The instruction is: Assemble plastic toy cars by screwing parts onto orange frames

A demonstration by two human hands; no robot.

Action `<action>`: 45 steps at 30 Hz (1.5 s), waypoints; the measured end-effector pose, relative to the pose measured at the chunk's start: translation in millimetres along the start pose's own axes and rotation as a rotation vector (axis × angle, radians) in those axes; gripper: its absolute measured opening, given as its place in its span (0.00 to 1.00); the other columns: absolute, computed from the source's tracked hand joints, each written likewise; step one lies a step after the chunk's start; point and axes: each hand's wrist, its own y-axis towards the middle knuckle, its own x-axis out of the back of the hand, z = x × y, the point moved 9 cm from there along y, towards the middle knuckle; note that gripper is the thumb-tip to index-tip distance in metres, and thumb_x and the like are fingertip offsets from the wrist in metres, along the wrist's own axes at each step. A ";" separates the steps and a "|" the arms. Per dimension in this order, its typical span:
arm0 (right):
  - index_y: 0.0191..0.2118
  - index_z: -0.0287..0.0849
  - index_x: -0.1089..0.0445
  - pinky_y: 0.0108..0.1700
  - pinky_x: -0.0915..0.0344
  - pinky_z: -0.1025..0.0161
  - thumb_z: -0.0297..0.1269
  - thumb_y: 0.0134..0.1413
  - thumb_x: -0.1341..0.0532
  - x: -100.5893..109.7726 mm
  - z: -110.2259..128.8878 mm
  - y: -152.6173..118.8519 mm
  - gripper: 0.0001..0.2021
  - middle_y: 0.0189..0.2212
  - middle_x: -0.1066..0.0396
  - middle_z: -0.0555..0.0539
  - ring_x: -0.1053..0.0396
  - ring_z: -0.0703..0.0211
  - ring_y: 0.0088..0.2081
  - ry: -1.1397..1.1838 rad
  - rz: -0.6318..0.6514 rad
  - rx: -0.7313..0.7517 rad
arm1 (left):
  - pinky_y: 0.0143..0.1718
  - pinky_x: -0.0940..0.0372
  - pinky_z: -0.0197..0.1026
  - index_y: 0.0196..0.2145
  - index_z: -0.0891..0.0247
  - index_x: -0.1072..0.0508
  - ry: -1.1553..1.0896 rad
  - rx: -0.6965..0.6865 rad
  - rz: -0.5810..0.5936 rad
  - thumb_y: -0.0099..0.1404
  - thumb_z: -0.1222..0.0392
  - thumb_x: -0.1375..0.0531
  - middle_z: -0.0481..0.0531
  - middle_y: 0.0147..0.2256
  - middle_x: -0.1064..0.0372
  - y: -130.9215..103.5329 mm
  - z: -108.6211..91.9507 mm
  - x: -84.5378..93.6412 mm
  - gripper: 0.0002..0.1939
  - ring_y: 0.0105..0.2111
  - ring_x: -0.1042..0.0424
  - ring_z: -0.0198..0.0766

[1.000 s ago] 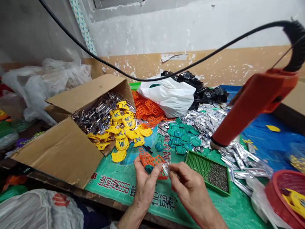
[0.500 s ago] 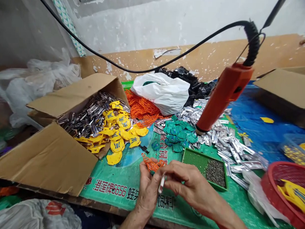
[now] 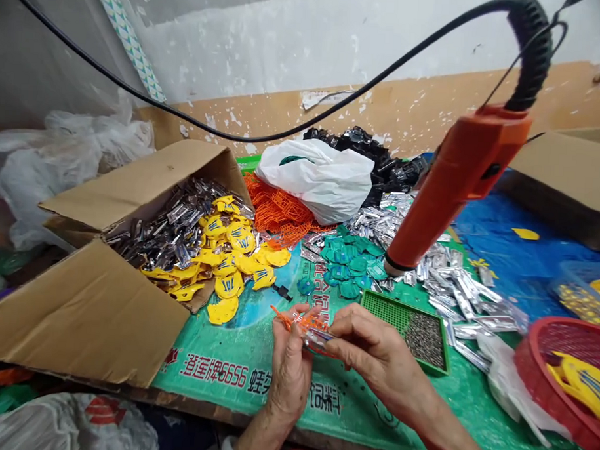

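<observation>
Here, gripping orange plastic lattice [image 3: 305,319] in left hand [image 3: 291,366] and pinching silvery metal strip [image 3: 317,340] in right hand [image 3: 377,346], pointing leftward, near tabletop front edge [image 3: 205,394].

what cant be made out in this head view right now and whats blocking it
- Head view: much of the orange mesh piece and metal piece, covered by fingers of the left hand and right hand.
- Head view: most contents of the white bag, hidden by its folds.
- Head view: the red basket's far side, cut off by the right edge.
- Head view: exact shapes of the bits in the green tray, too small.
</observation>
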 end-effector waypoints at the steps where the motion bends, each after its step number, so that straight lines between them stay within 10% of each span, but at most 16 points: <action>1: 0.30 0.42 0.30 0.28 0.40 0.68 0.40 0.54 0.37 0.3 -4.5 -0.1 0.07 0.29 0.35 0.51 0.38 0.67 0.28 0.038 -0.025 -0.029 | 0.48 0.35 0.47 0.41 0.61 0.31 0.005 0.000 -0.002 0.60 0.45 0.39 0.55 0.44 0.27 0.0 -0.3 -0.3 0.18 0.46 0.28 0.46; 9: 0.37 0.41 0.30 0.24 0.41 0.69 0.39 0.54 0.38 -1.7 -20.0 -4.6 0.07 0.26 0.32 0.51 0.38 0.68 0.24 0.160 -0.041 -0.127 | 0.47 0.35 0.50 0.42 0.63 0.33 0.142 0.065 -0.038 0.61 0.41 0.44 0.58 0.46 0.30 -1.2 6.1 2.8 0.22 0.47 0.30 0.48; 13: 0.36 0.41 0.30 0.26 0.39 0.68 0.37 0.54 0.39 9.2 -20.0 -5.7 0.06 0.26 0.32 0.52 0.37 0.66 0.26 0.033 -0.061 -0.112 | 0.43 0.34 0.45 0.50 0.60 0.37 0.667 -0.355 -0.203 0.66 0.48 0.46 0.58 0.50 0.36 -9.1 -54.8 17.4 0.19 0.44 0.31 0.42; 16: 0.36 0.42 0.30 0.30 0.38 0.67 0.35 0.56 0.40 12.8 -12.6 -5.5 0.04 0.27 0.32 0.51 0.36 0.65 0.29 -0.088 -0.016 -0.050 | 0.36 0.33 0.40 0.55 0.57 0.36 1.148 -0.594 0.143 0.63 0.58 0.40 0.57 0.54 0.39 -18.4 -83.2 -24.3 0.22 0.32 0.32 0.33; 20: 0.34 0.41 0.31 0.34 0.37 0.66 0.31 0.58 0.42 8.5 2.3 -4.6 0.03 0.29 0.32 0.50 0.34 0.64 0.31 -0.206 0.033 0.084 | 0.31 0.32 0.37 0.55 0.58 0.36 1.247 -0.327 0.691 0.64 0.62 0.41 0.57 0.52 0.34 -22.3 -58.2 -58.3 0.22 0.28 0.32 0.31; 24: 0.34 0.41 0.32 0.33 0.37 0.67 0.29 0.58 0.43 5.4 10.3 -5.9 0.04 0.28 0.32 0.49 0.34 0.64 0.31 -0.303 0.004 0.173 | 0.32 0.32 0.37 0.39 0.63 0.27 1.183 -0.251 0.610 0.64 0.65 0.42 0.52 0.35 0.31 -10.2 -49.3 -57.0 0.07 0.33 0.31 0.36; 33: 0.41 0.41 0.33 0.36 0.30 0.64 0.26 0.56 0.42 13.0 35.7 -23.6 0.07 0.36 0.32 0.43 0.30 0.58 0.37 -0.590 -0.171 0.351 | 0.29 0.29 0.33 0.37 0.63 0.26 0.862 -0.153 0.377 0.58 0.67 0.39 0.51 0.37 0.31 -8.2 -39.6 -39.5 0.07 0.31 0.27 0.33; 40: 0.37 0.42 0.32 0.35 0.30 0.62 0.30 0.56 0.40 14.1 24.0 -23.8 0.03 0.34 0.30 0.45 0.30 0.58 0.36 -0.554 -0.079 0.288 | 0.24 0.31 0.30 0.35 0.62 0.26 0.900 -0.289 0.405 0.57 0.69 0.38 0.49 0.32 0.30 -14.1 -46.1 -45.5 0.08 0.26 0.29 0.31; 45: 0.33 0.42 0.31 0.35 0.32 0.64 0.28 0.55 0.39 19.4 21.1 -25.6 0.02 0.31 0.29 0.47 0.31 0.60 0.35 -0.449 -0.075 0.293 | 0.32 0.29 0.34 0.36 0.61 0.26 0.772 -0.122 0.423 0.54 0.72 0.37 0.49 0.35 0.31 -13.8 -32.1 -37.1 0.12 0.31 0.27 0.34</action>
